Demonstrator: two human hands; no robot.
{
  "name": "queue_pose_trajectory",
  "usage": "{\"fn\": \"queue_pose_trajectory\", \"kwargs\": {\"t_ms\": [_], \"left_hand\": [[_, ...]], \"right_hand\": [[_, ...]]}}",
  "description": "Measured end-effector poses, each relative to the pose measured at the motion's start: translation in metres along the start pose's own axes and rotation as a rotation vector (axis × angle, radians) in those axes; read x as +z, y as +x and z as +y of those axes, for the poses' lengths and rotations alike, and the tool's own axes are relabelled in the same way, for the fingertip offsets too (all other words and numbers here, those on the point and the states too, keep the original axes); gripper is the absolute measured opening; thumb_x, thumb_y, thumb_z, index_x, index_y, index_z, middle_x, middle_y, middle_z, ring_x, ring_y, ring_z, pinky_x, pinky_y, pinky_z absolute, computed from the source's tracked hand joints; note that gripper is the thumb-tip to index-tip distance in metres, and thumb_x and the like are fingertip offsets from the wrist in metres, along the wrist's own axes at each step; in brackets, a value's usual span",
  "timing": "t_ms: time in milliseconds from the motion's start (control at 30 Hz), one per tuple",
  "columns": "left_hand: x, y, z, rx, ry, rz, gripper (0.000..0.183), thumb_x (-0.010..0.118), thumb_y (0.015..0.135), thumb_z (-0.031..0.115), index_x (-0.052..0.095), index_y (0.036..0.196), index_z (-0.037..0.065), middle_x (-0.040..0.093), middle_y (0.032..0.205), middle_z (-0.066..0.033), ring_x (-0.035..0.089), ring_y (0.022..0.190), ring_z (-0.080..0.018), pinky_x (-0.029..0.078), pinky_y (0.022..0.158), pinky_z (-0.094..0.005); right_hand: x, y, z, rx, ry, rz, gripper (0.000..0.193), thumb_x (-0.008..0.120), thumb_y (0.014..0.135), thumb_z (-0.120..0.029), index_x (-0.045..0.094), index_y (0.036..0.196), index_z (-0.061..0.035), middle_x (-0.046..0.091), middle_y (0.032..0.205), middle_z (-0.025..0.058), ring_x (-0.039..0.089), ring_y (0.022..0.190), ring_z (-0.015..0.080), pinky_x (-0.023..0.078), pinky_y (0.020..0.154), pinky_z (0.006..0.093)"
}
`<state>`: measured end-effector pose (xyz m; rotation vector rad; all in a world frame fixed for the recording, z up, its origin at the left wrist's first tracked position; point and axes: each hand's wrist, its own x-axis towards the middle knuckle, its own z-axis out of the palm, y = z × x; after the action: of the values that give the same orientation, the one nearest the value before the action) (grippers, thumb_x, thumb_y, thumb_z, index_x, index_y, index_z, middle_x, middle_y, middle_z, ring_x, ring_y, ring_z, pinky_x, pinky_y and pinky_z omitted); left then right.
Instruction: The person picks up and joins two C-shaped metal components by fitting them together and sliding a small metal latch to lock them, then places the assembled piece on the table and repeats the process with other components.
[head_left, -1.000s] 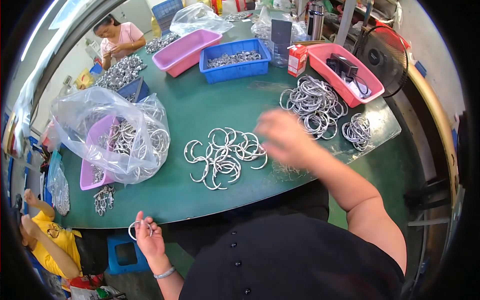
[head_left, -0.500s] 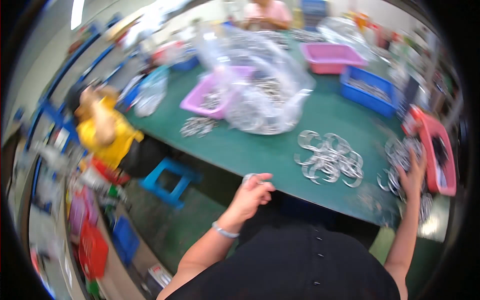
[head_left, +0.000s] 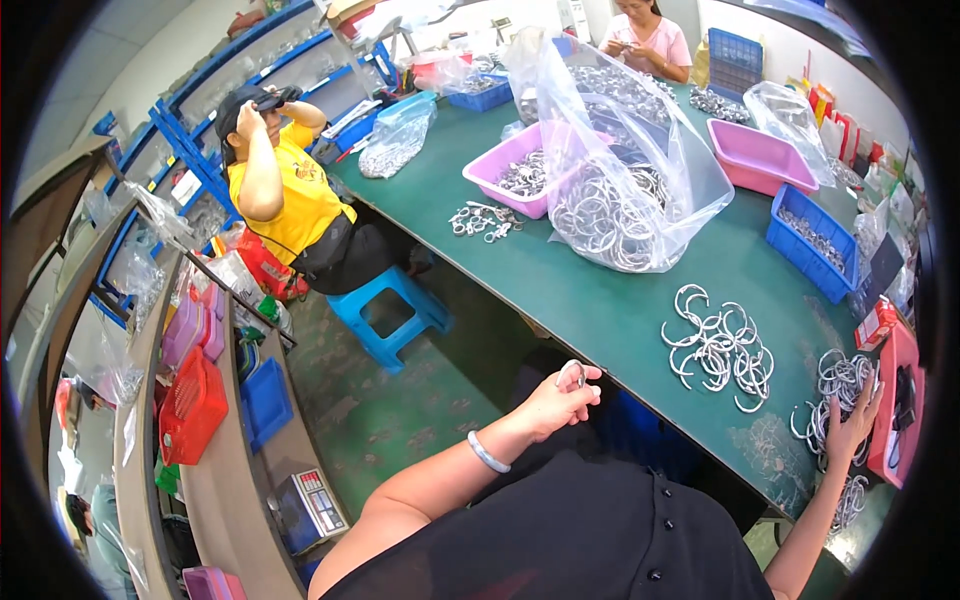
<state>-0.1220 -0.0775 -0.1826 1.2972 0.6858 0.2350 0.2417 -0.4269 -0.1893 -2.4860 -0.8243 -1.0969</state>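
The right hand (head_left: 850, 428) has now come onto the pile of metal rings (head_left: 838, 376) at the right side of the table (head_left: 625, 325), so these are within reach, though I cannot tell whether it grips any, while the left hand (head_left: 562, 402) keeps one ring (head_left: 581, 380) in its fingers.

A black buttoned top (head_left: 560, 540) is worn, its plain fabric marked by a column of small, round, shiny dark buttons (head_left: 669, 523) down the front. Outside the top, a smooth, pale grey-blue bangle (head_left: 488, 455) is worn around the left wrist (head_left: 512, 437).
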Motion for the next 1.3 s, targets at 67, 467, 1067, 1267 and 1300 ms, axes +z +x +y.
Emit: {"fn": "queue_pose_trajectory", "kwargs": {"t_ms": [67,467,1067,1267,1300], "left_hand": [[0.002,0.001,-0.001,0.000,0.004,-0.011,0.040,0.055,0.077,0.017,0.044,0.111,-0.001,0.053,0.077,-0.0053,0.046,0.056,-0.0083,0.038,0.049,-0.0200],[0.009,0.007,-0.010,-0.041,0.047,-0.092,0.037,0.054,0.081,0.019,0.045,0.110,-0.001,0.054,0.079,-0.0049,0.048,0.058,-0.0069,0.040,0.051,-0.0179],[0.031,0.013,-0.019,-0.080,0.129,-0.240,0.036,0.054,0.081,0.020,0.045,0.110,0.000,0.053,0.077,-0.0033,0.048,0.058,-0.0071,0.040,0.051,-0.0188],[0.052,0.009,0.000,-0.103,0.138,-0.395,0.029,0.053,0.081,0.006,0.047,0.110,0.002,0.051,0.075,-0.0040,0.045,0.054,-0.0079,0.036,0.047,-0.0201],[0.065,0.007,0.009,-0.110,0.167,-0.425,0.029,0.053,0.082,0.006,0.046,0.109,0.002,0.050,0.075,-0.0034,0.045,0.054,-0.0073,0.035,0.046,-0.0190]], "right_hand": [[0.001,-0.001,0.001,-0.002,0.009,-0.004,0.067,0.060,0.075,-0.025,0.027,0.134,-0.0146,0.021,0.137,0.0194,0.027,0.123,0.0356,0.023,0.099,0.0415],[0.002,0.001,-0.002,0.016,0.029,-0.016,0.066,0.061,0.073,-0.024,0.031,0.132,-0.0158,0.022,0.136,0.0196,0.028,0.122,0.0358,0.023,0.098,0.0422],[-0.008,-0.004,0.004,0.039,-0.015,-0.038,0.070,0.066,0.067,-0.026,0.036,0.129,-0.0185,0.024,0.136,0.0194,0.028,0.122,0.0354,0.024,0.099,0.0420],[-0.010,0.012,-0.027,0.065,-0.059,-0.198,0.076,0.065,0.066,-0.042,0.034,0.130,-0.0170,0.027,0.133,0.0227,0.025,0.123,0.0390,0.023,0.099,0.0471],[-0.017,0.017,-0.027,0.106,0.106,-0.225,0.078,0.066,0.065,-0.042,0.032,0.131,-0.0184,0.025,0.133,0.0228,0.025,0.123,0.0395,0.023,0.098,0.0485]]}}
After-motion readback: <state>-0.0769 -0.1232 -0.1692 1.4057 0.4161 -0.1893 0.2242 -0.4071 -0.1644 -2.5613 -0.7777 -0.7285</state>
